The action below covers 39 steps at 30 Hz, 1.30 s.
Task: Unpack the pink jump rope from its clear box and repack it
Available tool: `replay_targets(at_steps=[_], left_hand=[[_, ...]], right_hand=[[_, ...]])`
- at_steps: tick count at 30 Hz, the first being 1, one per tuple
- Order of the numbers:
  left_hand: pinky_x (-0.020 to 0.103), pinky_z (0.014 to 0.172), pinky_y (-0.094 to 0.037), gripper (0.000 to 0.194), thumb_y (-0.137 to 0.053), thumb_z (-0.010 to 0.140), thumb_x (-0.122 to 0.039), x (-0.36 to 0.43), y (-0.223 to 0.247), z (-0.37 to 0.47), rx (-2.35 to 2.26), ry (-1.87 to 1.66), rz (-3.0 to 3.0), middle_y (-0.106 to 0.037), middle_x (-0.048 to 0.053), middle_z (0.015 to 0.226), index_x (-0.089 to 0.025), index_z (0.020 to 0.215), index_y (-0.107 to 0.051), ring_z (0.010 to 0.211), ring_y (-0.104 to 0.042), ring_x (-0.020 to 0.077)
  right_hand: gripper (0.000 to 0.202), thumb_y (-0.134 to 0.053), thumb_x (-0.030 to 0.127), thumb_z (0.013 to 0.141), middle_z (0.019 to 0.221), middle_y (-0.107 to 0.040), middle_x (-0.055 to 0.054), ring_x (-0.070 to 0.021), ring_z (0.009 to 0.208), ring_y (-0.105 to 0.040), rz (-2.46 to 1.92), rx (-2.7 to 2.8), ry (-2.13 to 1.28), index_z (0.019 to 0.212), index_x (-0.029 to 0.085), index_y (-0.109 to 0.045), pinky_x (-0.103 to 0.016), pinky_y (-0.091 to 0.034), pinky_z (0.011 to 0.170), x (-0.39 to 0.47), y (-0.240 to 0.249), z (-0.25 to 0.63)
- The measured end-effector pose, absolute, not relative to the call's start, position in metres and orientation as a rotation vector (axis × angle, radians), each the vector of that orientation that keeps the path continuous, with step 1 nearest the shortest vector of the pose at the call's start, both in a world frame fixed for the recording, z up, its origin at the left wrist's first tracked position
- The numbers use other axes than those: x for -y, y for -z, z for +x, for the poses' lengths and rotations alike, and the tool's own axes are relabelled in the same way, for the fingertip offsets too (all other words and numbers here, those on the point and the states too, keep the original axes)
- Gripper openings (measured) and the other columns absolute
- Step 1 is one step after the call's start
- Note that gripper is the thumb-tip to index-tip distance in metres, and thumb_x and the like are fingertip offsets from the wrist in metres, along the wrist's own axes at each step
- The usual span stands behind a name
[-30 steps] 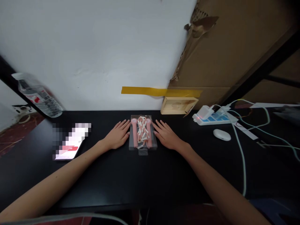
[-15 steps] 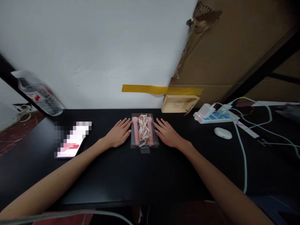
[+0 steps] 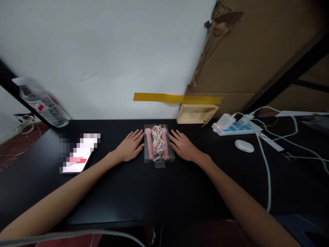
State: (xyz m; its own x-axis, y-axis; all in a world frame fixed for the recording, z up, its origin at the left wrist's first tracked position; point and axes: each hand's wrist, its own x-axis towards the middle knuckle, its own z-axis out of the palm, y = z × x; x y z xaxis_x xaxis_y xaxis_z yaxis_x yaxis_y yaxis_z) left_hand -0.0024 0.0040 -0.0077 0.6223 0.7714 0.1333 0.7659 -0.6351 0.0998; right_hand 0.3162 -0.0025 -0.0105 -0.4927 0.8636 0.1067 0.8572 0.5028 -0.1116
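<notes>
A clear plastic package lies on the black table, with pink handles at its two sides and a pink-and-white beaded cord bunched between them. Just left of it, my left hand rests flat, fingers spread and holding nothing. My right hand lies palm down on the other side, also spread, its fingertips beside the package's right edge. A clear tab sticks out at the package's near end.
A lit phone and a plastic bottle are on the left. Toward the right are a wooden frame, a power strip with cables, and a white oval case.
The package's near end has shifted very slightly to the right. Both hands look unmoved.
</notes>
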Motion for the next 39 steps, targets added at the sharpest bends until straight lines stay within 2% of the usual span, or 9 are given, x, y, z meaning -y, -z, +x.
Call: replay_targets(at_steps=[4, 11, 20, 24, 33, 39], left_hand=[[0.046, 0.124, -0.016, 0.062, -0.022, 0.105, -0.045, -0.0046, 0.0095, -0.0025, -1.328, -0.282, 2.801, -0.029, 0.013, 0.163, -0.012, 0.156, -0.03, 0.153, -0.019, 0.0258], [0.044, 0.124, -0.014, 0.064, -0.022, 0.104, -0.045, -0.0036, 0.0088, -0.0009, -1.356, -0.255, 2.781, -0.029, 0.015, 0.163, -0.008, 0.155, -0.031, 0.153, -0.018, 0.0261], [0.046, 0.124, -0.015, 0.063, -0.023, 0.104, -0.047, -0.0051, 0.0086, -0.0022, -1.343, -0.253, 2.782, -0.029, 0.012, 0.163, -0.011, 0.156, -0.03, 0.153, -0.018, 0.0261], [0.045, 0.124, -0.015, 0.063, -0.024, 0.104, -0.047, -0.0049, 0.0086, -0.0024, -1.336, -0.253, 2.779, -0.029, 0.013, 0.163, -0.011, 0.156, -0.031, 0.153, -0.018, 0.0266], [0.047, 0.123, -0.016, 0.063, -0.024, 0.104, -0.047, -0.0053, 0.01, -0.0031, -1.327, -0.277, 2.802, -0.029, 0.014, 0.163, -0.012, 0.157, -0.029, 0.153, -0.019, 0.0266], [0.046, 0.124, -0.015, 0.062, -0.024, 0.104, -0.042, -0.0036, 0.0068, -0.0015, -1.347, -0.233, 2.779, -0.027, 0.015, 0.163, -0.008, 0.156, -0.03, 0.153, -0.018, 0.0273]], right_hand=[[0.058, -0.024, 0.045, 0.104, 0.165, -0.028, -0.01, -0.0362, 0.152, -0.023, -1.526, 2.573, -0.072, 0.159, 0.026, -0.027, -0.064, -0.026, 0.118, 0.003, 0.0108, 0.3152], [0.059, -0.026, 0.041, 0.104, 0.164, -0.029, -0.016, -0.0381, 0.151, -0.024, -1.558, 2.613, -0.05, 0.158, 0.016, -0.032, -0.059, -0.027, 0.119, 0.0059, 0.0038, 0.3112], [0.059, -0.025, 0.042, 0.103, 0.164, -0.03, -0.012, -0.0367, 0.151, -0.025, -1.504, 2.588, -0.029, 0.159, 0.023, -0.029, -0.062, -0.029, 0.117, 0.0035, 0.01, 0.3148], [0.06, -0.025, 0.041, 0.103, 0.164, -0.03, -0.014, -0.0366, 0.151, -0.026, -1.528, 2.599, -0.023, 0.159, 0.02, -0.03, -0.059, -0.028, 0.119, 0.0036, 0.0097, 0.3144], [0.059, -0.021, 0.043, 0.104, 0.164, -0.031, -0.012, -0.0369, 0.151, -0.026, -1.504, 2.599, -0.013, 0.159, 0.022, -0.03, -0.061, -0.029, 0.117, 0.003, 0.0102, 0.3151], [0.06, -0.02, 0.048, 0.104, 0.164, -0.031, -0.012, -0.0367, 0.151, -0.026, -1.498, 2.602, -0.016, 0.158, 0.023, -0.032, -0.06, -0.028, 0.118, 0.0031, 0.009, 0.3152]])
